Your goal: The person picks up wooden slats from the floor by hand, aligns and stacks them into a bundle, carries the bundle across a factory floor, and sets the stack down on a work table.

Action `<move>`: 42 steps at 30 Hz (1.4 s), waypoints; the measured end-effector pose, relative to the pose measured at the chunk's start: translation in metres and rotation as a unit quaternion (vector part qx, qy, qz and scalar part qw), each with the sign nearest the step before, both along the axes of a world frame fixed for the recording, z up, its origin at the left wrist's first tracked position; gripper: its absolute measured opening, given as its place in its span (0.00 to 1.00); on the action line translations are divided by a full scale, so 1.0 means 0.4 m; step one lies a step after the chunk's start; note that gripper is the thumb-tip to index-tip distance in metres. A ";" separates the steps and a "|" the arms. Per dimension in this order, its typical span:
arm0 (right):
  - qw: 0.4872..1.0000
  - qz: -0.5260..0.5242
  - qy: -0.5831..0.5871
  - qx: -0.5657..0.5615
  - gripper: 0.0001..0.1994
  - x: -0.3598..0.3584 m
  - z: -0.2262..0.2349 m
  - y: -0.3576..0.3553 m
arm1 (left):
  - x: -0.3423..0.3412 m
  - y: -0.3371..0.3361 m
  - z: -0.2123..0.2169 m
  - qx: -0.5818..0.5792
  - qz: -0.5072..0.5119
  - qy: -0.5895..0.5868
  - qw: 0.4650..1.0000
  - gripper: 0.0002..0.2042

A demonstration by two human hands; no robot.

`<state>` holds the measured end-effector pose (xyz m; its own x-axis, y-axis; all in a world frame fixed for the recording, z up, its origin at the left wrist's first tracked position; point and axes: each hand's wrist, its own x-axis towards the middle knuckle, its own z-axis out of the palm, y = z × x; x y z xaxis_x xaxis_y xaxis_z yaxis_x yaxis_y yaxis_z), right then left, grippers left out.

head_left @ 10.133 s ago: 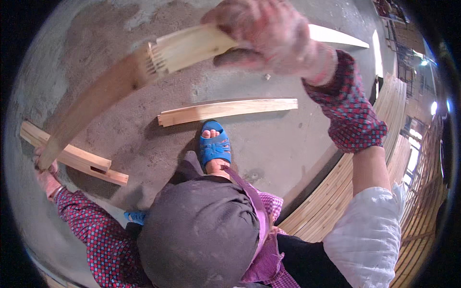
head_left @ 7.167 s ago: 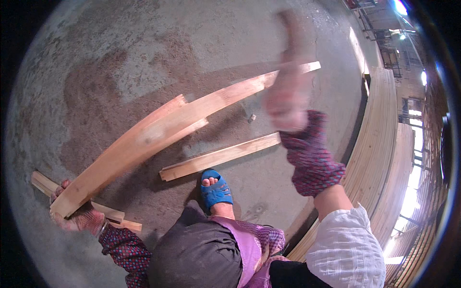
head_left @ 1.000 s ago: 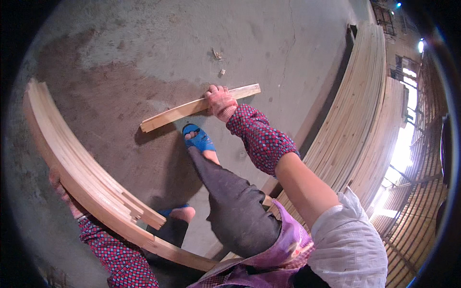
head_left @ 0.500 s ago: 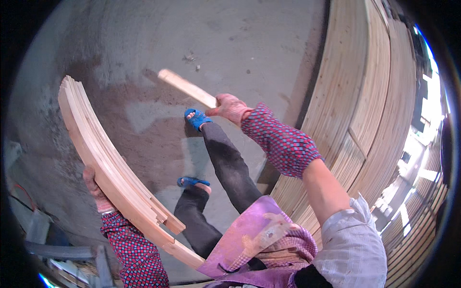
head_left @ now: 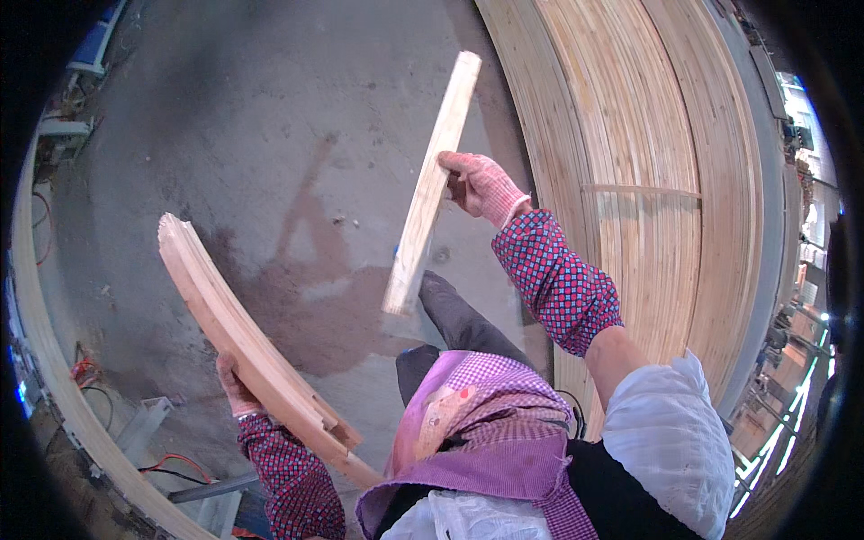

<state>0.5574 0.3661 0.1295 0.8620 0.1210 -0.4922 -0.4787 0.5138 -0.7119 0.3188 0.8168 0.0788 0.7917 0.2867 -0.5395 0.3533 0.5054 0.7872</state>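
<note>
A bundle of long wooden strips (head_left: 243,324) slants across the lower left, its near end against my purple apron (head_left: 504,468). My left hand (head_left: 236,385), in a pinkish knit glove, grips the bundle from its outer side; most of its fingers are hidden beneath the wood. Out in front, my right hand (head_left: 481,187), gloved the same way, is closed on a short, pale wooden strip (head_left: 434,180). That strip is held up steeply over the floor, apart from the bundle. Patterned red and blue sleeve covers are on both forearms.
Long stacks of wooden boards (head_left: 634,117) run along the right, with a thin band (head_left: 643,191) across one. Grey concrete floor (head_left: 234,117) lies ahead. At the lower left are a metal frame (head_left: 211,489), cables (head_left: 175,463) and a long curved-looking pale edge (head_left: 54,351).
My right hand has swung the short strip from a leftward slant to nearly upright. My left hand keeps the bundle. The view has turned, and my feet are now mostly hidden.
</note>
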 end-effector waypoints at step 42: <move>0.946 -0.277 -0.098 0.139 0.09 -0.478 -0.169 0.065 | -0.225 0.325 0.338 0.160 0.140 -0.582 0.785 0.46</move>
